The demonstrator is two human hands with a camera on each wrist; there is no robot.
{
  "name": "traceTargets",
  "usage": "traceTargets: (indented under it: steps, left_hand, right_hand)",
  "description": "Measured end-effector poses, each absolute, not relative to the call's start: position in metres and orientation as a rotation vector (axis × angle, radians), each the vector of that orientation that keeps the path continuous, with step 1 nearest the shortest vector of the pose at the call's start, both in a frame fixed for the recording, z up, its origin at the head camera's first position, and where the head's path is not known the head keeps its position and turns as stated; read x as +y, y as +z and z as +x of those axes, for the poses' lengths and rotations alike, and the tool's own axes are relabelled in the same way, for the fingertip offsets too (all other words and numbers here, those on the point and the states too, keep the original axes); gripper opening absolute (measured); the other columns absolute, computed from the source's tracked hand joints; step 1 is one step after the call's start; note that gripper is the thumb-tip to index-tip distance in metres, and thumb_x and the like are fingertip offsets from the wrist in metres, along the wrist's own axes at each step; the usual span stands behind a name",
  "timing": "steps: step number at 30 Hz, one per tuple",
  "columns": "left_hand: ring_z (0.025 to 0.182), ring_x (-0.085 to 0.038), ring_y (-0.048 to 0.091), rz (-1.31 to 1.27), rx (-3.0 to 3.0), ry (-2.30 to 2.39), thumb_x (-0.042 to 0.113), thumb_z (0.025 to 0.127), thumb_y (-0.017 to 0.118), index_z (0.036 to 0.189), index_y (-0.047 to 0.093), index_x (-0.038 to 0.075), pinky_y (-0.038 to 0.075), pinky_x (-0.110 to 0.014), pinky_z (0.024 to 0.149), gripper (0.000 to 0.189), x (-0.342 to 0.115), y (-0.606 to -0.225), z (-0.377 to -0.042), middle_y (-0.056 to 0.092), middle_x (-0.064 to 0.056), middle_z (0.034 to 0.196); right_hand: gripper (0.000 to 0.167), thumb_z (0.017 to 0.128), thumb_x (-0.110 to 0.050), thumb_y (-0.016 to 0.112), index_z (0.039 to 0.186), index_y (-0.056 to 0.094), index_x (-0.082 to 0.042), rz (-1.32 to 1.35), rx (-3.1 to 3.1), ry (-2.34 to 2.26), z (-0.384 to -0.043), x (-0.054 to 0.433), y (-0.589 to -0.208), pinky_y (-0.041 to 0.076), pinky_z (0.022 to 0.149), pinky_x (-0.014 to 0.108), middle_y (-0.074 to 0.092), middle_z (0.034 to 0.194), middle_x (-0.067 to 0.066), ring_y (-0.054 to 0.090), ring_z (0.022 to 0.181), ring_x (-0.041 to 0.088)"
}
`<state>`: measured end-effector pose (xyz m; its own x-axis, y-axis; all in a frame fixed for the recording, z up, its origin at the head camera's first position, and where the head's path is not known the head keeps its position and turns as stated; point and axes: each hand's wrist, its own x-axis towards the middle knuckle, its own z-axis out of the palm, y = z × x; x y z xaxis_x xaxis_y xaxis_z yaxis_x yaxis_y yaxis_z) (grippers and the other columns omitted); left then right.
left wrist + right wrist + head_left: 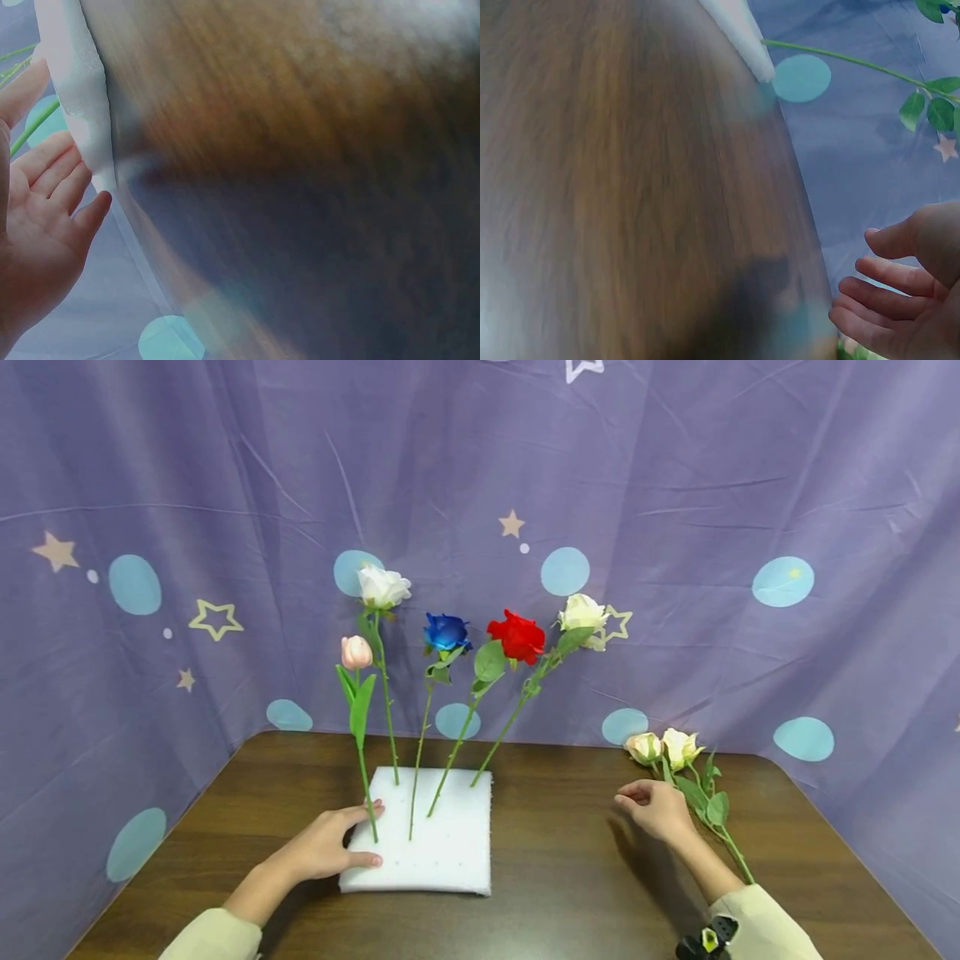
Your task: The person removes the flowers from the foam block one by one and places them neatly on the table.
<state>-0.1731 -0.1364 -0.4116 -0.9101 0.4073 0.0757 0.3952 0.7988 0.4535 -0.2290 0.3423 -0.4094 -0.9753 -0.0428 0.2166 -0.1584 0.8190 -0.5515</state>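
Note:
My left hand [322, 847] rests on the left edge of a white foam block [450, 868], thumb and fingers spread apart. In the left wrist view, its fingers touch the side of the foam [79, 75]. Several artificial flowers stand in the block: a pink tulip [356, 652] nearest that hand, a white rose [383, 587], a blue rose [447, 632], a red rose [517, 637] and a cream rose [582, 613] leaning right. Above the table at right hovers my right hand [660, 810], fingers loosely bent, holding nothing. Beside it lie a cream rose [681, 748] and a pinkish rose [643, 748].
The brown wooden table [555, 852] carries the block left of centre and the loose roses at right. A purple curtain [450, 460] with stars and blue ovals hangs behind and at both sides. Small holes dot the block's front part.

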Motion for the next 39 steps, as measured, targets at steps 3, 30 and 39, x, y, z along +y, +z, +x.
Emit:
traceTargets:
  steps: [3, 30, 39]
  left_hand:
    - [0.129, -0.043, 0.050, 0.660, 2.947, 0.739, 0.044, 0.076, 0.077, 0.134, 0.054, -0.001, 0.041, -0.057, 0.106, 0.077, -0.137, -0.412, -0.173, 0.053, -0.020, 0.141]
    - [0.125, -0.042, 0.054, 0.685, 2.984, 0.746, 0.046, 0.075, 0.077, 0.132, 0.056, 0.000, 0.043, -0.057, 0.104, 0.076, -0.135, -0.415, -0.170, 0.055, -0.018, 0.139]
    - [0.121, -0.043, 0.057, 0.724, 3.035, 0.742, 0.042, 0.073, 0.079, 0.129, 0.058, 0.000, 0.045, -0.057, 0.100, 0.073, -0.138, -0.422, -0.173, 0.058, -0.019, 0.135]
  right_hand:
    - [0.012, 0.084, -0.016, 0.071, 0.089, 0.075, -0.005, 0.148, -2.796, 0.924, -0.235, 0.331, -0.413, 0.055, 0.066, 0.030, 0.076, 0.086, 0.012, 0.072, 0.078, 0.023]
    - [0.033, 0.090, 0.002, 0.061, 0.119, 0.057, 0.018, -0.003, -2.324, 2.254, -0.295, 0.237, -0.439, 0.060, 0.082, 0.025, 0.072, 0.105, 0.020, 0.071, 0.089, 0.017]
    - [0.038, 0.093, 0.003, 0.054, 0.129, 0.050, 0.016, 0.155, -2.107, 2.503, -0.299, 0.201, -0.437, 0.055, 0.097, 0.034, 0.054, 0.130, 0.035, 0.065, 0.112, 0.032]
